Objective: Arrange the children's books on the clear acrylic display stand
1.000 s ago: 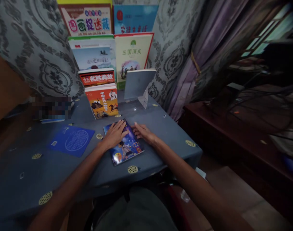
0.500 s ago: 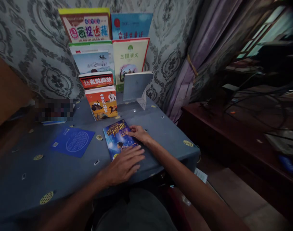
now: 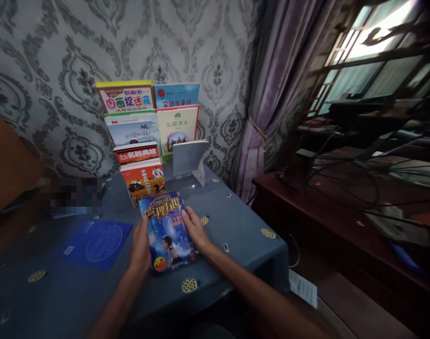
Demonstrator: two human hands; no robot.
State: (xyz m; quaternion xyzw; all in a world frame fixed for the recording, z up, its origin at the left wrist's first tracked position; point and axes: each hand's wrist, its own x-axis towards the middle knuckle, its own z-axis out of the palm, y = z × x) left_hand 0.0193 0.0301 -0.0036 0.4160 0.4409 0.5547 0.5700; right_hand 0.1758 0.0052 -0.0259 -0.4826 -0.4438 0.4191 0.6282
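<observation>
Between my two hands is a blue paperback book (image 3: 170, 235), its cover facing me, with gold lettering and a cartoon child. My left hand (image 3: 141, 242) grips its left edge, and my right hand (image 3: 195, 228) holds the right edge with the thumb on the cover. The book looks tilted up off the table. Right behind it, several books stand in a tiered rack: an orange one (image 3: 144, 181) in front, red, pale blue and yellow-topped ones behind. To the right of these, a cream book (image 3: 177, 129) stands behind a bare grey rack panel (image 3: 189, 157).
A flat blue booklet (image 3: 98, 245) lies to the left on the patterned tablecloth (image 3: 232, 268). Further left are a blurred-out item and a brown box-like shape (image 3: 10, 174). A purple curtain (image 3: 259, 113) hangs at the right, beside a dark red cabinet (image 3: 328, 226) with tangled cables.
My left hand has moved from the book's lower part to its left edge. The book is now raised and upright between both hands. My view has tilted up.
</observation>
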